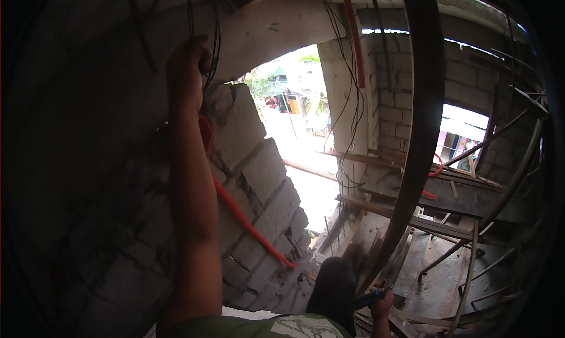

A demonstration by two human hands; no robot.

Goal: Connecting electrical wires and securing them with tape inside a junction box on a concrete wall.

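Observation:
My left arm is raised along the left of the view, and my left hand [188, 64] is closed around thin black wires [213, 29] hanging from overhead. Orange conduit [247, 220] runs beside the forearm, down the rough block wall [265, 173]. Low at the right, beside my bent leg [326, 285], my right hand [381, 308] grips a blue-handled tool [366, 300], apparently pliers; its tip is small in the view.
A dark timber beam [424, 102] crosses the right side. More wires [353, 132] and orange tubes [359, 55] hang near a bright opening [294, 120]. Planks [388, 211], bent bars [500, 214] and scattered wood lie below a second opening [462, 132].

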